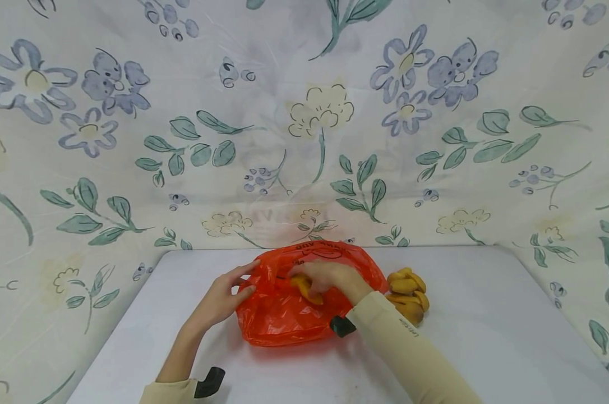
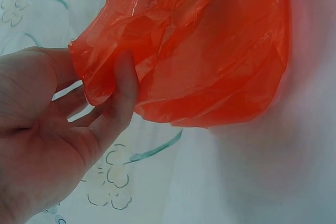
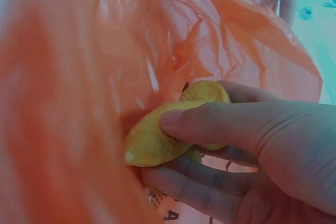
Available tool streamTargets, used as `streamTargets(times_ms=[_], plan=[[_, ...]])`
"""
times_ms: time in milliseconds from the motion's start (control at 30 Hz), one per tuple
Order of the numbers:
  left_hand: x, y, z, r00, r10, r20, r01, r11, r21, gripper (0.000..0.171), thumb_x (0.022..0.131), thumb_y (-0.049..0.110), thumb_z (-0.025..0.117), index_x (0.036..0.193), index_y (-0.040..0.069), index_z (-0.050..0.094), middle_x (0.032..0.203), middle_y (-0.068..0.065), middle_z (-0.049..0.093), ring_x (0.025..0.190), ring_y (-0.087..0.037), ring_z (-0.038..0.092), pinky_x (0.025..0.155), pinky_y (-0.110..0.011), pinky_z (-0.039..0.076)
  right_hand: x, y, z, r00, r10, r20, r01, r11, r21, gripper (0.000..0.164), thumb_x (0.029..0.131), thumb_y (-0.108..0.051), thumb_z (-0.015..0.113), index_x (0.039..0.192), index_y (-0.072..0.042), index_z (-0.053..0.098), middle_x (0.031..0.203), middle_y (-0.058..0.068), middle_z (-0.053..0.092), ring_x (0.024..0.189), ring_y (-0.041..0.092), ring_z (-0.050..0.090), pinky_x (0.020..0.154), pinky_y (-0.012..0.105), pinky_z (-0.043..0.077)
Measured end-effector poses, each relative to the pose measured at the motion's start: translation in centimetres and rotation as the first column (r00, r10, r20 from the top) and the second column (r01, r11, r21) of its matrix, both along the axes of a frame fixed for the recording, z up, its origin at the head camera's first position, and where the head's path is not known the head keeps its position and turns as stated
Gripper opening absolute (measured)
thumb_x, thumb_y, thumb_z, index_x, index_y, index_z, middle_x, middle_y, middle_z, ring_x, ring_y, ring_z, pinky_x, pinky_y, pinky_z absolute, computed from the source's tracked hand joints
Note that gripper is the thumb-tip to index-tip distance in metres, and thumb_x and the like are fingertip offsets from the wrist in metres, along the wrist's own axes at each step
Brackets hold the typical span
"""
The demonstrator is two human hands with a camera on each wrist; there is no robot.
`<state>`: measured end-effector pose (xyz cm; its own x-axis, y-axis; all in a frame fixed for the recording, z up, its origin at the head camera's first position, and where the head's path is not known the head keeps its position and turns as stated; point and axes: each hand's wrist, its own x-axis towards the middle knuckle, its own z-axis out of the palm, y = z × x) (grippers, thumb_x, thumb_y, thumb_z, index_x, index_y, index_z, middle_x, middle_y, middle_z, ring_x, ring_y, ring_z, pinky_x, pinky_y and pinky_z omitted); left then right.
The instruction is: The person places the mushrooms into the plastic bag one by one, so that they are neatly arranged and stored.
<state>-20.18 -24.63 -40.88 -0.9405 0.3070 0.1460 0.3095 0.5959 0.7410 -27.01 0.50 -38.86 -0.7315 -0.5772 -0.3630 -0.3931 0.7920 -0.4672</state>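
A translucent red plastic bag (image 1: 284, 314) with dark print lies on the white table, its mouth spread toward me. At its left edge my left hand (image 1: 229, 297) holds the rim between thumb and fingers; in the left wrist view the thin film (image 2: 199, 61) passes between them. My right hand (image 1: 327, 278) reaches into the mouth and grips a yellow lobed, fruit-like piece (image 3: 157, 137), thumb on top and fingers beneath. Red film surrounds that piece, and part of it is hidden by the fingers.
Several similar yellow lobed pieces (image 1: 407, 292) sit in a pile just right of the bag, near my right forearm. The white table (image 1: 491, 325) ends at a floral-patterned cloth (image 1: 304, 140) hanging behind and at both sides.
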Motion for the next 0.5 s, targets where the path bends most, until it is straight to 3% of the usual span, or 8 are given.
streamTargets(times_ms=[333, 500], plan=[[0.07, -0.06, 0.08, 1.0, 0.001, 0.004, -0.001, 1.0, 0.001, 0.057, 0.093, 0.002, 0.061, 0.147, 0.013, 0.046, 0.136, -0.02, 0.057, 0.113, -0.038, 0.062, 0.077, -0.03, 0.061, 0.24, 0.03, 0.18, 1.0, -0.013, -0.002, 0.013, 1.0, 0.007, 0.061, 0.086, -0.008, 0.073, 0.138, -0.034, 0.053, 0.119, -0.005, 0.054, 0.108, 0.018, 0.047, 0.092, 0.036, 0.053], [0.06, -0.04, 0.17, 1.0, 0.006, -0.002, -0.006, 1.0, 0.003, 0.056, 0.093, 0.002, 0.061, 0.146, 0.012, 0.047, 0.135, -0.02, 0.058, 0.111, -0.037, 0.062, 0.077, -0.03, 0.061, 0.45, 0.02, 0.25, 0.998, -0.051, 0.036, 0.051, 0.999, 0.002, 0.061, 0.085, -0.001, 0.071, 0.135, -0.032, 0.056, 0.116, -0.003, 0.054, 0.108, 0.019, 0.047, 0.085, 0.031, 0.056]])
